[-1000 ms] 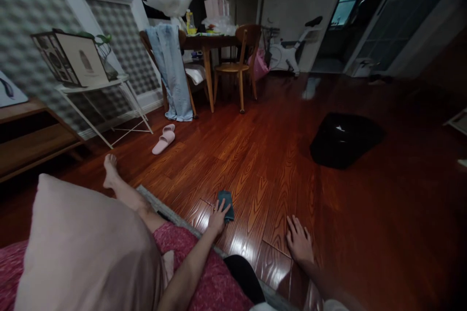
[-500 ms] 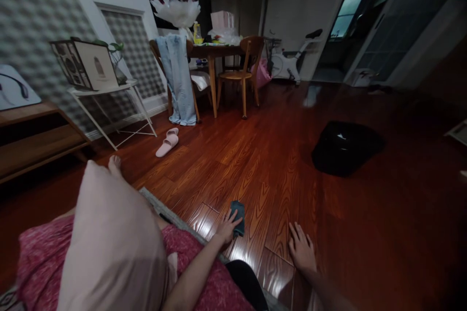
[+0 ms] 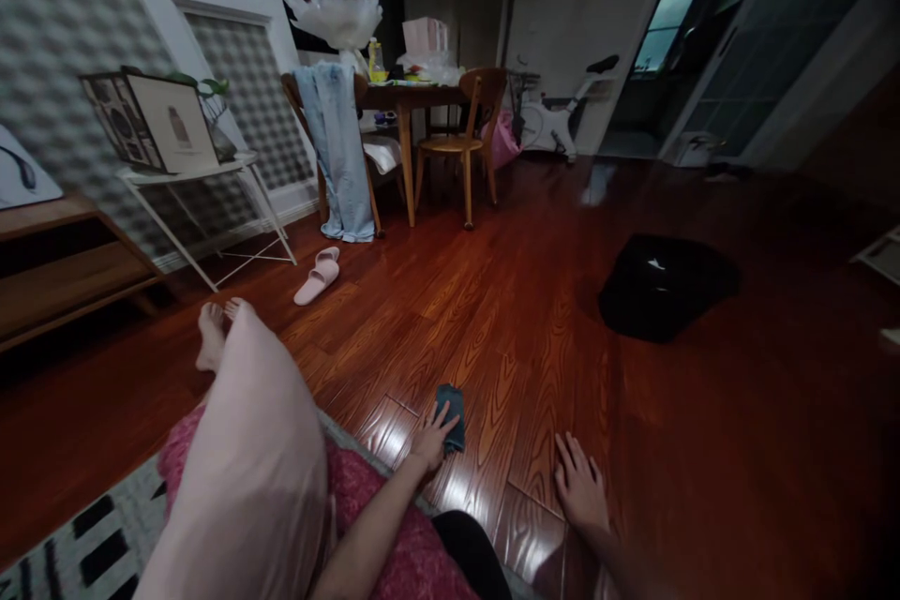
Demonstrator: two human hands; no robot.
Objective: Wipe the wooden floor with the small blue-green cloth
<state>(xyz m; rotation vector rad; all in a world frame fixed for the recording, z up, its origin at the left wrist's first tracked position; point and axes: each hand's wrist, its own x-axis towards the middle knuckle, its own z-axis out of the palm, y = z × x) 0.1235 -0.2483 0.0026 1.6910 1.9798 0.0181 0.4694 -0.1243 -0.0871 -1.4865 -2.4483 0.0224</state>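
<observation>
A dark teal folded cloth [image 3: 451, 412] lies flat on the glossy reddish wooden floor [image 3: 506, 319]. My left hand [image 3: 431, 440] rests on its near left part, fingers spread and not wrapped round it. To the right, my right hand [image 3: 579, 480] is palm down at the floor with its fingers stretched out and nothing in it. A pale pink pillow [image 3: 253, 450] covers part of the lap, over a dark pink patterned fabric [image 3: 380, 487]. Bare feet [image 3: 215, 333] show beyond the pillow.
A black shiny bag-like bundle [image 3: 665, 286] sits on the floor at right. Pink slippers [image 3: 318, 279] lie ahead on the left, near a white side table [image 3: 189, 174]. Farther back are a wooden chair [image 3: 464, 146], draped jeans [image 3: 336, 150] and a white exercise bike [image 3: 555, 125].
The pillow and the pink fabric have shifted right and now lean differently, baring both feet and a black-and-white rug. Both hands stay at nearly the same places.
</observation>
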